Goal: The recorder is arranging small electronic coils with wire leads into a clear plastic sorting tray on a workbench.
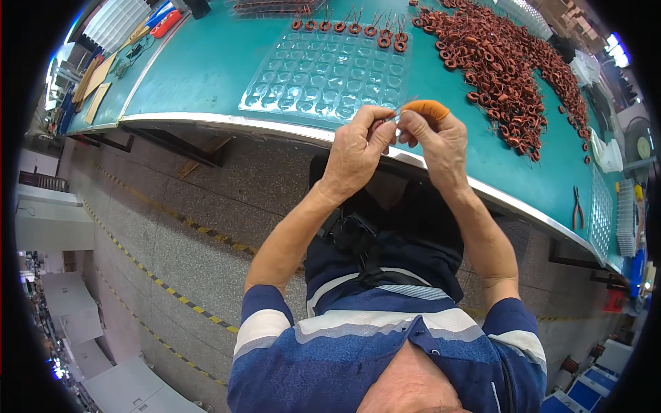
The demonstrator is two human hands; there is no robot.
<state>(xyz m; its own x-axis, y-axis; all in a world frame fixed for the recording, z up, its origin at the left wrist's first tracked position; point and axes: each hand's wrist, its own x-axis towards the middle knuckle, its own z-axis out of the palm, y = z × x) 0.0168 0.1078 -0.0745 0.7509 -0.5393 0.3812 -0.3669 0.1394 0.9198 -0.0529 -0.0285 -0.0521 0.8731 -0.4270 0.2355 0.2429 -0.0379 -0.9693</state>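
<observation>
Close together above the table's near edge, my hands meet over a small copper-wound ring coil (379, 124), mostly hidden by the fingers. My left hand (351, 155) is closed around it between thumb and index finger. The thumb and fingers of my right hand (443, 146) pinch at the same coil, apparently at its thin wire leads; the exact grip is too small to tell. An orange finger cover (428, 109) sits on the right index finger. Just beyond the hands lies a clear plastic tray (323, 76) with round pockets; coils with upright leads fill its far row and part of another.
A large heap of loose ring coils (492, 65) covers the right part of the green table (186, 76). Pliers (578, 208) lie near the right edge, beside another clear tray (600, 210). More coils (275, 7) stand at the far edge. A red box (165, 24) is far left.
</observation>
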